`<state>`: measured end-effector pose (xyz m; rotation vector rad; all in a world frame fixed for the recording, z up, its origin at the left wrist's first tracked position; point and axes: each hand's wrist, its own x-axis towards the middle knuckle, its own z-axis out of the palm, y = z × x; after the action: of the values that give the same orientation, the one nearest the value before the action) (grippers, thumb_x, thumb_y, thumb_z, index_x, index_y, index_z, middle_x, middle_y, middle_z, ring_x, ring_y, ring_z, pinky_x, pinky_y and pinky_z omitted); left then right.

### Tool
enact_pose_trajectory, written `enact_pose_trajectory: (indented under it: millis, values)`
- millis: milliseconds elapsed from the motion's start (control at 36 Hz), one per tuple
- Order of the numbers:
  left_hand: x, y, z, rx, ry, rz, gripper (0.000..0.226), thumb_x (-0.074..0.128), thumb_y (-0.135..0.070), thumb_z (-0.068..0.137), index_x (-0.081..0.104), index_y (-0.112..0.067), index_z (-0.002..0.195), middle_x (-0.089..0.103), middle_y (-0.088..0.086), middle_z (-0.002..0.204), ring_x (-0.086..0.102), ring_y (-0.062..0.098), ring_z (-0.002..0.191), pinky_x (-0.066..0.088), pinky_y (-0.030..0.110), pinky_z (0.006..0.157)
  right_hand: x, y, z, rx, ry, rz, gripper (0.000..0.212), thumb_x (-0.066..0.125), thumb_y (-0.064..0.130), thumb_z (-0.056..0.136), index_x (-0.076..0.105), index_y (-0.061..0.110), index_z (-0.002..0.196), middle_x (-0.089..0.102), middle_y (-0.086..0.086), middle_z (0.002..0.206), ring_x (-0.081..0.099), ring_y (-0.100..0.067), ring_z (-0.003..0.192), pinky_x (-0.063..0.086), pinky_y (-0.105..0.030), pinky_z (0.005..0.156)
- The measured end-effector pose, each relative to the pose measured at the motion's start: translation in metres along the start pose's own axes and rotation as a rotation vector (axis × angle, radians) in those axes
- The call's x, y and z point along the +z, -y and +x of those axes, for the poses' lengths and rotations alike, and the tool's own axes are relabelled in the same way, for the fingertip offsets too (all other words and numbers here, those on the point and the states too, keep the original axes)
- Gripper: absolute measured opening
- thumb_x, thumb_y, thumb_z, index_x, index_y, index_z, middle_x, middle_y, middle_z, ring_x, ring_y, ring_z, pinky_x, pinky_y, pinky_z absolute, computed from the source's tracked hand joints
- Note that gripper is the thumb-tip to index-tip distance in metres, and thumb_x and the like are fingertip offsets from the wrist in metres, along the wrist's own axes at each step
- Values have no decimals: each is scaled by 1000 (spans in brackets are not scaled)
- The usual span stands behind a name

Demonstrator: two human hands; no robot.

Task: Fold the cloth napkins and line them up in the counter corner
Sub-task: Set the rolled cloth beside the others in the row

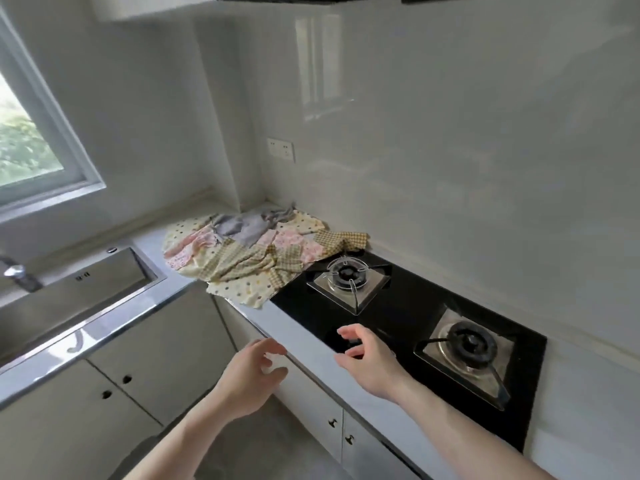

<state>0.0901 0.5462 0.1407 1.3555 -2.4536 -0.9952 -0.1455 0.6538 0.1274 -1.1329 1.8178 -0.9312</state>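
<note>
A loose heap of several cloth napkins [256,252] lies unfolded in the counter corner: cream ones with coloured dots, a grey one on top, pink patterned ones and yellow checked ones. One dotted corner hangs over the counter's front edge. My left hand [251,374] hovers in front of the counter edge, fingers relaxed and holding nothing. My right hand [369,358] hovers over the near edge of the black hob, fingers loosely spread, also holding nothing. Both hands are well short of the heap.
A black glass gas hob [408,317] with two burners fills the counter to the right; one checked napkin touches its far corner. A steel sink [79,289] with a tap sits at left. White cabinets run below, and a wall socket [281,149] sits above the corner.
</note>
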Motion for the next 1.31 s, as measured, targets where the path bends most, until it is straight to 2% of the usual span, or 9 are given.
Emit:
enact_pose_trajectory:
  millis: [278, 500, 667, 833, 972, 1056, 1139, 1250, 1306]
  values:
    - [-72, 78, 62, -96, -93, -7, 21, 72, -31, 88, 64, -41, 105, 59, -20, 110, 62, -4, 90, 44, 5, 70, 58, 40, 116, -24, 83, -7, 41, 64, 30, 93, 51, 34, 132, 50, 17, 130, 58, -3, 106, 49, -17, 80]
    - [-121, 123, 141, -145, -112, -15, 20, 75, -31, 86, 65, -42, 98, 60, -19, 109, 62, -1, 95, 45, 16, 75, 82, 63, 209, -9, 132, -34, 36, 64, 34, 90, 55, 36, 125, 50, 19, 127, 59, -3, 106, 52, -24, 93]
    - [-146, 150, 196, -179, -107, -51, 20, 73, -26, 88, 66, -39, 102, 63, -16, 110, 61, -3, 95, 42, 10, 70, 87, 78, 258, 7, 106, -38, 33, 66, 31, 91, 58, 34, 122, 53, 20, 125, 59, 0, 103, 49, -15, 78]
    - [-177, 176, 265, -189, -67, -114, 18, 74, -28, 89, 68, -36, 104, 66, -17, 104, 63, -4, 90, 46, 14, 65, 91, 79, 304, 55, 51, -62, 33, 68, 31, 91, 58, 33, 122, 55, 20, 124, 60, 1, 103, 48, -17, 86]
    - [-198, 203, 336, -188, 5, -132, 19, 71, -23, 91, 67, -28, 109, 68, -9, 95, 61, -2, 71, 47, 17, 59, 100, 87, 340, 107, -29, -21, 28, 68, 32, 91, 59, 36, 118, 55, 23, 122, 59, 3, 104, 44, -13, 77]
    - [-208, 230, 385, -209, 75, -127, 22, 72, -27, 90, 67, -27, 112, 72, 0, 110, 71, 11, 87, 57, 29, 73, 111, 92, 363, 143, -79, -22, 29, 68, 32, 92, 58, 34, 120, 57, 21, 123, 60, 4, 104, 44, -10, 73]
    - [-216, 259, 433, -191, 146, -60, 26, 70, -23, 90, 66, -23, 116, 65, 3, 127, 69, 20, 106, 55, 29, 79, 129, 94, 387, 212, -126, -5, 30, 68, 35, 92, 58, 34, 121, 57, 20, 124, 61, 4, 104, 45, -12, 75]
    - [-223, 292, 487, -148, 233, 84, 31, 69, -25, 91, 66, -20, 122, 51, -1, 120, 65, 23, 107, 55, 32, 89, 158, 101, 417, 290, -182, 8, 28, 67, 31, 94, 57, 35, 120, 57, 20, 125, 61, 5, 103, 46, -13, 76]
    - [-224, 310, 511, -134, 256, 131, 33, 70, -32, 89, 66, -27, 121, 57, 1, 125, 63, 22, 107, 53, 33, 93, 168, 106, 431, 323, -201, 10, 29, 66, 29, 95, 56, 36, 121, 57, 20, 124, 59, 5, 104, 46, -13, 74]
